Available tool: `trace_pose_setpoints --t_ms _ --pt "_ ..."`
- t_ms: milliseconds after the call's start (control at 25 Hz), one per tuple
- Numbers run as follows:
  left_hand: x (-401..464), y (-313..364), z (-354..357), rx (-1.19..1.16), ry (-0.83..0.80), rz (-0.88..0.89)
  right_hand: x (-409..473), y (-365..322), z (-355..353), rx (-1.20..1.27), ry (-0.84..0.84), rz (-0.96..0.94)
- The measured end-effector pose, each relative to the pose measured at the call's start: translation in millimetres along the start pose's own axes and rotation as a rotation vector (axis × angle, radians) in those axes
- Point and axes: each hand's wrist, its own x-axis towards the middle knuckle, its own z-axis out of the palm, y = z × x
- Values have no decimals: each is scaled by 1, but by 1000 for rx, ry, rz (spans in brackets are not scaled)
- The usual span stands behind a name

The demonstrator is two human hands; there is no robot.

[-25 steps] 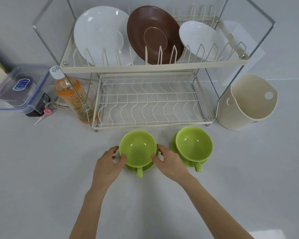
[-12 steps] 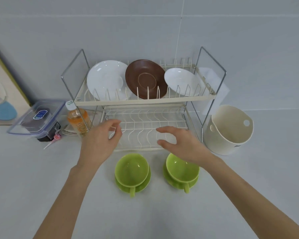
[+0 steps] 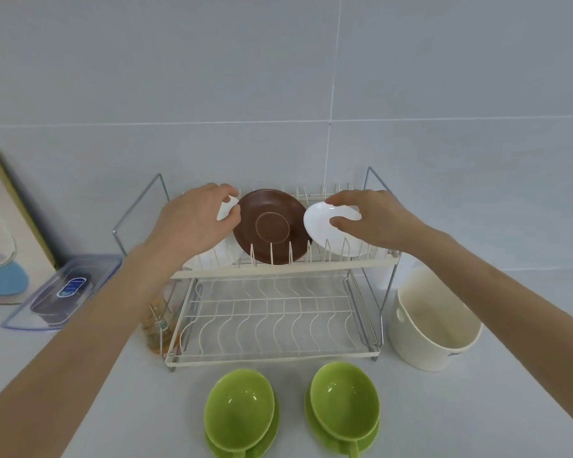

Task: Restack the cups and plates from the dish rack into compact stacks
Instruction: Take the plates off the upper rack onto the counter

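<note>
I see the dish rack (image 3: 280, 269) with its lower tier empty; three plates stand in the top slots. Cups look done: two green cups (image 3: 239, 410) sit on green saucers (image 3: 341, 441) on the counter in front. Plates are left, I judge. My left hand (image 3: 192, 223) pinches the rim of the big white plate (image 3: 226, 210), mostly hidden. My right hand (image 3: 371, 218) grips the small white plate (image 3: 325, 231). The brown plate (image 3: 272, 226) between them is untouched.
</note>
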Motion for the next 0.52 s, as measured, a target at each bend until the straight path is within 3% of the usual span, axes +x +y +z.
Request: trace_pose_setpoints --t_ms 360,520 --pt "44 -20 51 121 -203 -207 91 44 22 -216 -236 198" --pt "44 -24 70 -102 -315 -315 110 63 38 -248 -280 289"
